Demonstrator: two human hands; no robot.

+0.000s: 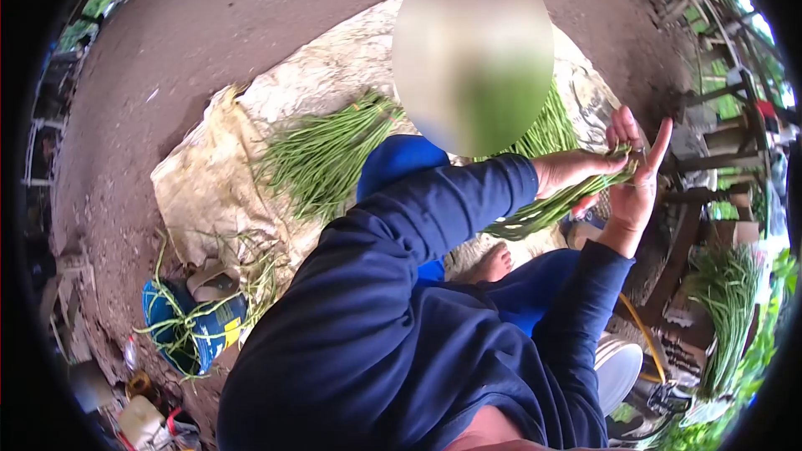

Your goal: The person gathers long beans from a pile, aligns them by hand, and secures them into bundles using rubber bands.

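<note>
1. long-bean bundle (551, 205): held in front of the chest, long axis slanted from lower left up to the right.
2. left hand (572, 171): fingers closed round the bundle's upper end.
3. right hand (635, 184): fingers spread open, palm touching the same end.

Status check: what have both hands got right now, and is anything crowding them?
Left hand gripping bundle of long green beans. Right hand open, palm against the bundle's end. Loose bean pile on sheet beyond; nothing crowding the hands.
</note>
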